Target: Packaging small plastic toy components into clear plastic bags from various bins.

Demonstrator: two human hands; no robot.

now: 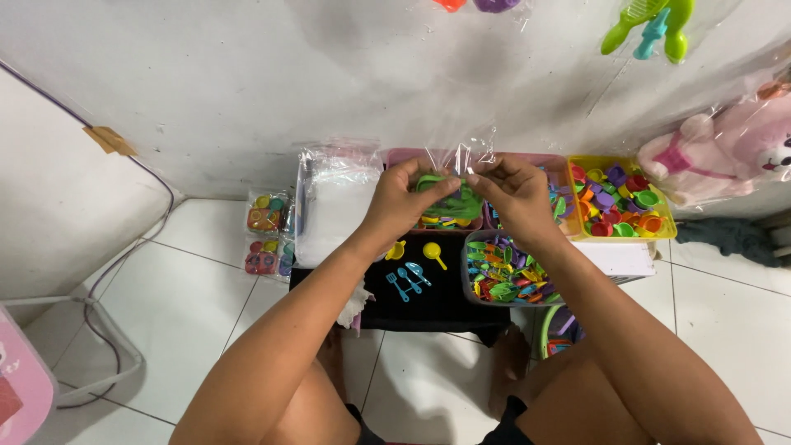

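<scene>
Both hands pinch a clear plastic bag (461,161) between them above the black worktop's (449,292) far edge. The left hand (405,196) also grips green toy pieces (432,183) at the bag's mouth, level with the right hand (512,191).

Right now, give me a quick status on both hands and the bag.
Left hand and right hand both pinching the clear plastic bag open. Green toy pieces inside. Blue utensils on black tray below, nothing blocking.

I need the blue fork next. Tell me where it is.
In the head view the blue fork lies on the black tray, left of centre, beside a blue spatula and below the left hand.
</scene>
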